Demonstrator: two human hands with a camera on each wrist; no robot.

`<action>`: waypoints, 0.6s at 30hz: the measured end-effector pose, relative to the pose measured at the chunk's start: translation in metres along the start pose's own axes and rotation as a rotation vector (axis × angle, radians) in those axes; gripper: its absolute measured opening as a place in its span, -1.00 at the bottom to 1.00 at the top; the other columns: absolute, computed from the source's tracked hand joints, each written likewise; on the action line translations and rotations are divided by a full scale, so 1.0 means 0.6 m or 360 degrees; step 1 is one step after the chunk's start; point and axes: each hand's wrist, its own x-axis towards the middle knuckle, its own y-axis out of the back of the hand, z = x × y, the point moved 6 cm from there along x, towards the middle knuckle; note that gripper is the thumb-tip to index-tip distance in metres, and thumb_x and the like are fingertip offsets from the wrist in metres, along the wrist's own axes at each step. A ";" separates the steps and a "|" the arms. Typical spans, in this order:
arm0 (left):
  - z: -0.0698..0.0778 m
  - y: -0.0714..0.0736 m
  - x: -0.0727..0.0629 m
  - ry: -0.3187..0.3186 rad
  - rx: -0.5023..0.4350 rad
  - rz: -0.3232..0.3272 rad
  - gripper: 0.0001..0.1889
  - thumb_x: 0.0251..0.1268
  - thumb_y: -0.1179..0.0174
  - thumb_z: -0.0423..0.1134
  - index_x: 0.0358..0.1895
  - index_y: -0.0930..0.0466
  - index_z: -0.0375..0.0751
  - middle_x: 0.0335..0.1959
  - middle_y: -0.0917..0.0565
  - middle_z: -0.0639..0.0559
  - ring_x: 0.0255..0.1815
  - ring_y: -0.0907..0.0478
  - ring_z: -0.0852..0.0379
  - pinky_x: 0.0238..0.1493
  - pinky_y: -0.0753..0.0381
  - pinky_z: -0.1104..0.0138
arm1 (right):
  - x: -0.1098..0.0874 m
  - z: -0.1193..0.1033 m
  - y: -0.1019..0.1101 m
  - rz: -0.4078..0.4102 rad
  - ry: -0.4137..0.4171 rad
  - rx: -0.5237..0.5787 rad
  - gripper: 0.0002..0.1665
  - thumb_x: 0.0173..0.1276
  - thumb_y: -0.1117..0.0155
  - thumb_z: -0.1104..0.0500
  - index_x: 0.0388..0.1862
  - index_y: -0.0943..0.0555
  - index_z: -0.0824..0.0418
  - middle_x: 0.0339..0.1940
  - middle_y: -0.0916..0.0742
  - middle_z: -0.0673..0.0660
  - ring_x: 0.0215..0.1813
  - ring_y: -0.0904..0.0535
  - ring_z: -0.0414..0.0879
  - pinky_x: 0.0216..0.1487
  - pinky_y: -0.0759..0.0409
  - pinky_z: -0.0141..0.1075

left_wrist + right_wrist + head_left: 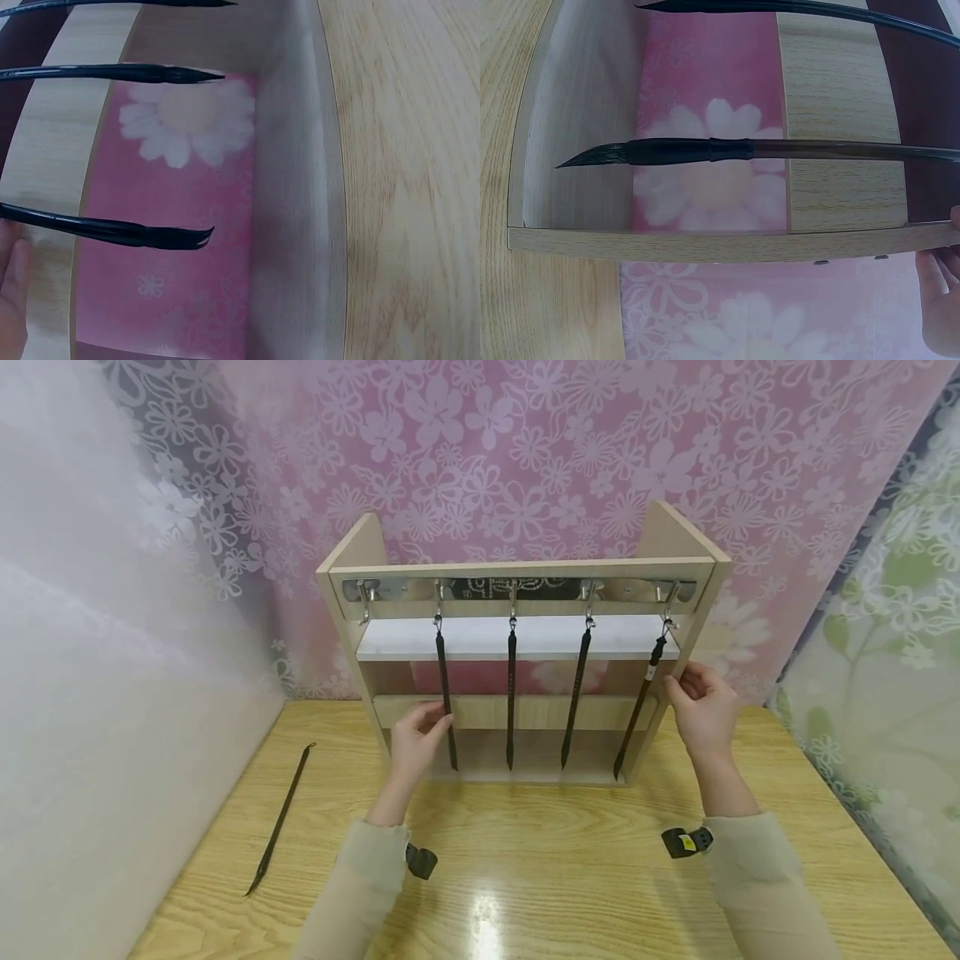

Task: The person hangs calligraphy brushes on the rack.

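Several dark calligraphy brushes hang tip down from metal hooks on a pale wooden rack (525, 570). My left hand (416, 743) is at the leftmost hanging brush (444, 672), pinching its handle between thumb and fingertips. In the left wrist view, that brush's bristles (180, 238) curve slightly at the tip, and only part of the hand (11, 300) shows at the edge. My right hand (703, 706) grips the rack's right side panel, thumb in front and fingers behind. Close inside that panel hangs the rightmost brush (639, 718), which has a white label.
Another brush (279, 818) lies on the wooden table (540, 852), left of the rack. The leftmost hook (365, 602) carries no brush. A white shelf (476, 639) runs behind the handles. Flowered wall coverings (510, 460) rise behind and beside the table.
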 end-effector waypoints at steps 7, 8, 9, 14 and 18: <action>0.044 0.006 -0.001 -0.0037 0.0046 -0.0019 -0.81 0.01 -0.20 -0.53 -0.26 -0.55 -0.55 -0.36 -0.58 -0.29 -0.32 -0.54 -0.13 -0.31 -0.62 0.32 | 0.001 0.003 -0.001 0.0001 -0.0011 0.0006 -0.62 0.15 -0.22 0.29 -0.05 -0.51 0.45 -0.18 -0.62 0.23 -0.21 -0.53 -0.36 -0.14 -0.52 -0.54; 0.051 0.007 -0.002 -0.0045 0.0060 -0.0017 -0.82 0.01 -0.19 -0.53 -0.26 -0.54 -0.56 -0.36 -0.58 -0.30 -0.32 -0.54 -0.13 -0.31 -0.62 0.32 | 0.001 0.003 -0.001 -0.0001 -0.0012 0.0007 -0.62 0.15 -0.22 0.29 -0.05 -0.51 0.45 -0.18 -0.62 0.22 -0.21 -0.53 -0.36 -0.13 -0.52 -0.54; 0.054 0.008 -0.002 -0.0049 0.0061 -0.0019 -0.82 0.01 -0.19 -0.54 -0.27 -0.54 -0.57 -0.36 -0.58 -0.31 -0.32 -0.54 -0.13 -0.31 -0.62 0.29 | 0.001 0.003 -0.001 -0.0004 -0.0013 0.0009 -0.62 0.15 -0.22 0.29 -0.05 -0.50 0.45 -0.18 -0.62 0.22 -0.20 -0.53 -0.36 -0.13 -0.52 -0.53; 0.057 0.009 -0.003 -0.0079 0.0048 -0.0024 -0.82 -0.01 -0.19 -0.57 -0.28 -0.53 -0.59 -0.37 -0.56 -0.33 -0.33 -0.54 -0.17 -0.32 -0.62 0.23 | 0.000 0.002 -0.001 -0.0010 -0.0027 0.0004 -0.62 0.16 -0.22 0.28 -0.05 -0.50 0.44 -0.15 -0.61 0.26 -0.19 -0.53 -0.34 -0.11 -0.52 -0.52; 0.026 0.007 0.000 -0.0076 0.0000 -0.0033 -0.81 -0.01 -0.21 -0.53 -0.27 -0.55 -0.54 -0.35 -0.58 -0.29 -0.33 -0.55 -0.13 -0.33 -0.63 0.27 | -0.001 0.000 -0.001 -0.0012 -0.0030 0.0002 -0.61 0.16 -0.21 0.28 -0.04 -0.50 0.44 -0.13 -0.60 0.30 -0.19 -0.53 -0.34 -0.11 -0.52 -0.53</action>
